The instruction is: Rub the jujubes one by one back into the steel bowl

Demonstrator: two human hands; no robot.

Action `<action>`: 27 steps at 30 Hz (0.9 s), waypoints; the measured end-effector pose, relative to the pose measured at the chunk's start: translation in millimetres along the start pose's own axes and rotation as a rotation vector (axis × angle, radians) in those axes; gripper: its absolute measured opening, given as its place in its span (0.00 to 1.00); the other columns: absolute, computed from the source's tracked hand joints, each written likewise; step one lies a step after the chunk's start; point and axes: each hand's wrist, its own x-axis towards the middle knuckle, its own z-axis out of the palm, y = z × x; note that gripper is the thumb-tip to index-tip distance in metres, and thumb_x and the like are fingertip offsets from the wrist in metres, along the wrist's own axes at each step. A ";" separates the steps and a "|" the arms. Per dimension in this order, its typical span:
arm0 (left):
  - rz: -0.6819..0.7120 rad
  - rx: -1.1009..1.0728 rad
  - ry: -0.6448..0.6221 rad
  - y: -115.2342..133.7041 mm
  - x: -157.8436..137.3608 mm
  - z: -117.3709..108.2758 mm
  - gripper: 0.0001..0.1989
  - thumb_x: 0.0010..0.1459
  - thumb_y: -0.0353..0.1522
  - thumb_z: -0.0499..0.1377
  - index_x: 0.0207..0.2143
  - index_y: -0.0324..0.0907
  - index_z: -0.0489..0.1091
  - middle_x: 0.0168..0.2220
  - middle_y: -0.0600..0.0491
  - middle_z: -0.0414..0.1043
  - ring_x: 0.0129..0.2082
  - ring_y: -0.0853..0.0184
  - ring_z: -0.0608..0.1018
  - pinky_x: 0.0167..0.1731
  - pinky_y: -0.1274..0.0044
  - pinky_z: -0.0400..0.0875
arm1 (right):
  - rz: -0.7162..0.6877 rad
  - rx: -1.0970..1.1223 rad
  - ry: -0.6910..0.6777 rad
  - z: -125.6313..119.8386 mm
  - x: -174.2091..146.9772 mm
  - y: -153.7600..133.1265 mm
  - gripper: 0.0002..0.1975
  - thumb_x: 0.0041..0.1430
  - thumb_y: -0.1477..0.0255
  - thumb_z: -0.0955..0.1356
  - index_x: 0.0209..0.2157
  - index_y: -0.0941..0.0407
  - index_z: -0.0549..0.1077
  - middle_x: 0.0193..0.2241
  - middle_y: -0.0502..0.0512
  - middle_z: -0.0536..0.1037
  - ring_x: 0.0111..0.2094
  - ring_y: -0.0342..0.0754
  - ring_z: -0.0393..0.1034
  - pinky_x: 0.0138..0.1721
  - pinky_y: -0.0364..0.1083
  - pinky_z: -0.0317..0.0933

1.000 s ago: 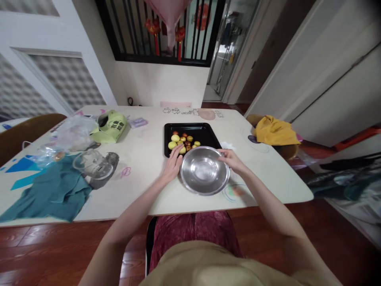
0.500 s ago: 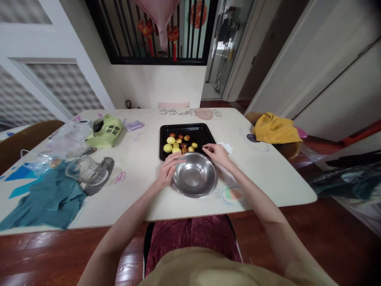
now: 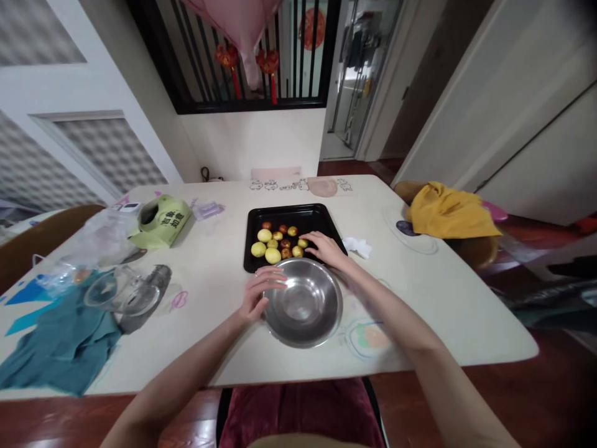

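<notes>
A shiny steel bowl (image 3: 303, 330) stands near the table's front edge. My left hand (image 3: 259, 292) is at its left rim, fingers stretched over the edge and thumb apart. Behind the bowl lies a black baking tray (image 3: 321, 218) with several fruits: larger yellow round ones (image 3: 273, 256) and smaller jujubes (image 3: 292, 231), some red-brown, some yellow-green. My right hand (image 3: 326, 249) reaches over the tray's right side, fingers loosely bent and apart. Its fingertips are beside a yellow-green jujube (image 3: 303, 243); whether they touch it I cannot tell. Inside the bowl no fruit shows.
Left on the table are a teal cloth (image 3: 65, 348), a clear jug (image 3: 125, 295), a plastic bag (image 3: 100, 236) and a light-green tissue pack (image 3: 163, 221). A crumpled white tissue (image 3: 358, 246) lies right of the tray. Yellow fabric (image 3: 448, 214) hangs over a chair at right.
My right hand has moved left over the tray, toward the yellow-green jujube. My left hand stays at the bowl's rim. The whole view has shifted a little.
</notes>
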 end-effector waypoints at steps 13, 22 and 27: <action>-0.049 -0.135 -0.131 -16.4 1.6 -3.1 0.28 0.77 0.46 0.46 0.50 0.39 0.81 0.47 0.40 0.85 0.52 0.52 0.84 0.60 0.58 0.72 | -0.003 0.271 0.209 -30.2 -10.4 -23.9 0.17 0.64 0.72 0.69 0.54 0.53 0.76 0.48 0.59 0.80 0.43 0.52 0.76 0.41 0.49 0.73; -0.005 -0.096 -0.160 -10.9 -6.1 2.0 0.26 0.77 0.39 0.43 0.51 0.41 0.80 0.45 0.43 0.86 0.51 0.56 0.85 0.55 0.61 0.78 | -0.194 0.253 -0.315 -66.2 -48.5 -105.2 0.20 0.66 0.80 0.67 0.55 0.51 0.76 0.51 0.57 0.78 0.51 0.53 0.76 0.53 0.51 0.73; -0.029 -0.101 -0.214 -5.3 1.8 -2.3 0.28 0.78 0.38 0.40 0.48 0.40 0.80 0.42 0.42 0.86 0.49 0.56 0.86 0.50 0.63 0.80 | -0.214 0.027 -0.496 -46.6 -50.6 -108.5 0.18 0.61 0.86 0.67 0.49 0.57 0.79 0.46 0.58 0.77 0.45 0.52 0.76 0.47 0.50 0.71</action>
